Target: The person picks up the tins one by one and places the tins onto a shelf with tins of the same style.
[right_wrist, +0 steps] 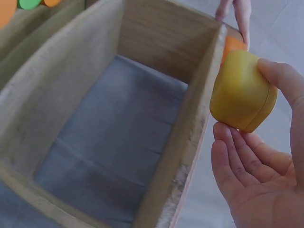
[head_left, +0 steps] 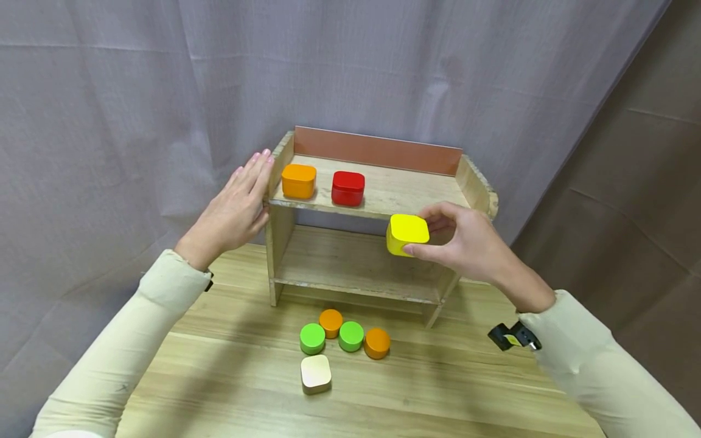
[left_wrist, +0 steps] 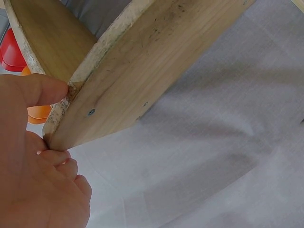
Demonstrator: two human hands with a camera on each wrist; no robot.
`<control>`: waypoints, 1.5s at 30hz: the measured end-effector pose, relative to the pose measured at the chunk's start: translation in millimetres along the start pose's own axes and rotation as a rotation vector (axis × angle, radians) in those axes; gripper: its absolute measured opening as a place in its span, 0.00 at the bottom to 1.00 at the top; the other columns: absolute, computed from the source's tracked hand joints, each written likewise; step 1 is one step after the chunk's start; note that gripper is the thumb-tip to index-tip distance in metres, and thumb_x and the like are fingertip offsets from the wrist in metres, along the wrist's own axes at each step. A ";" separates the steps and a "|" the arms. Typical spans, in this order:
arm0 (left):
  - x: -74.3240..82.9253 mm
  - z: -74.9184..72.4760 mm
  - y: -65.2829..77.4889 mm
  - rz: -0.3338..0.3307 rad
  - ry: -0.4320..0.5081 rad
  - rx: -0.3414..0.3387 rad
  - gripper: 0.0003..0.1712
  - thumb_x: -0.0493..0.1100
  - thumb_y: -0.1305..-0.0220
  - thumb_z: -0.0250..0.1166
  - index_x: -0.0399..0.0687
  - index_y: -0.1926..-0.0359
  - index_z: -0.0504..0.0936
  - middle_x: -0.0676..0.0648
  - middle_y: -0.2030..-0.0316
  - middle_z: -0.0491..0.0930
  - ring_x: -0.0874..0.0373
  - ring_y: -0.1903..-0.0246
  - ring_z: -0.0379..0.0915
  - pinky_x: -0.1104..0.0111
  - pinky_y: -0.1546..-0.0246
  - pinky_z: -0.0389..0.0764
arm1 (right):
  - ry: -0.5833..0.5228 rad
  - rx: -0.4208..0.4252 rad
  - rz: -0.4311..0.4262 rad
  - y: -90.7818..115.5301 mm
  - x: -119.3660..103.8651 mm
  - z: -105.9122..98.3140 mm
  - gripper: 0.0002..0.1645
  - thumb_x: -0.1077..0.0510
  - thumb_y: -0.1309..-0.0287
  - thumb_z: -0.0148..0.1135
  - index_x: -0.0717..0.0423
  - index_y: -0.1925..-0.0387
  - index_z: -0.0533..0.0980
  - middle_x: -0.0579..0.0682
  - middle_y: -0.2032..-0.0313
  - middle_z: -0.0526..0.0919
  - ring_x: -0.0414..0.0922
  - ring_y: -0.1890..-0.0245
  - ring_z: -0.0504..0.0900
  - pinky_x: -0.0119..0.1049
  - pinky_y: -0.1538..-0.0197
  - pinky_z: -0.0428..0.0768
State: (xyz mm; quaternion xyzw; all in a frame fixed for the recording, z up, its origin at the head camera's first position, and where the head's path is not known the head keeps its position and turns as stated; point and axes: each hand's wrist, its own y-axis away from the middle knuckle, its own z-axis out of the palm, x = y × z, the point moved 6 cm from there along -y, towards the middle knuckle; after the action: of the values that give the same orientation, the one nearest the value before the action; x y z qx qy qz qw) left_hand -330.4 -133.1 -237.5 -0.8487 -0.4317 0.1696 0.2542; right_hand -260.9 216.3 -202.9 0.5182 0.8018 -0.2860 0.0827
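Observation:
My right hand (head_left: 465, 243) pinches a small yellow box (head_left: 408, 233) with rounded corners between thumb and fingers. It holds the box in front of the wooden shelf unit's upper shelf (head_left: 408, 188), near its right part. In the right wrist view the yellow box (right_wrist: 240, 90) shows a lid seam. My left hand (head_left: 232, 204) lies against the unit's left side panel (left_wrist: 128, 80), fingers fairly straight, with the thumb at its front edge. On the upper shelf stand an orange box (head_left: 299, 181) at the left end and a red box (head_left: 348, 188) beside it.
In front of the unit, two green round pieces (head_left: 313, 339) and two orange round pieces (head_left: 377, 344) lie grouped on the wooden table (head_left: 438, 389). A pale gold rounded box (head_left: 316, 374) sits nearer. Grey curtain (head_left: 356, 67) hangs close behind the unit.

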 end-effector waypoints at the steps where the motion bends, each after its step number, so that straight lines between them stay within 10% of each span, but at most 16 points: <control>1: 0.1 0.0 0.0 0.000 0.001 0.001 0.51 0.41 0.38 0.56 0.42 0.23 0.35 0.43 0.22 0.34 0.45 0.23 0.37 0.47 0.25 0.51 | -0.001 0.005 0.001 -2.9 -0.6 -2.1 0.36 0.38 0.62 0.77 0.49 0.52 0.77 0.44 0.58 0.85 0.41 0.61 0.84 0.30 0.57 0.82; 16: 2.8 -0.2 -0.2 0.006 0.018 0.019 0.51 0.40 0.39 0.57 0.42 0.23 0.37 0.43 0.22 0.36 0.45 0.23 0.38 0.48 0.25 0.51 | -0.023 0.052 0.006 -36.5 2.0 -16.4 0.35 0.40 0.59 0.76 0.54 0.52 0.78 0.51 0.58 0.85 0.46 0.61 0.84 0.18 0.62 0.78; 45: 5.8 0.3 -1.3 0.004 0.020 0.012 0.52 0.40 0.40 0.58 0.43 0.23 0.35 0.43 0.22 0.35 0.46 0.23 0.37 0.49 0.24 0.49 | -0.048 0.054 0.062 -74.4 20.9 -5.9 0.41 0.36 0.60 0.75 0.56 0.48 0.77 0.53 0.56 0.85 0.46 0.59 0.84 0.31 0.58 0.83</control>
State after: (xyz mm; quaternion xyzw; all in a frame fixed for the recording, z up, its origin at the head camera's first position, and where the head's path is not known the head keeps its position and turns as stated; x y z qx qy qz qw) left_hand -328.1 -127.6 -237.3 -0.8497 -0.4266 0.1641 0.2630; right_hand -334.6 213.6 -179.3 0.5378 0.7751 -0.3173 0.0965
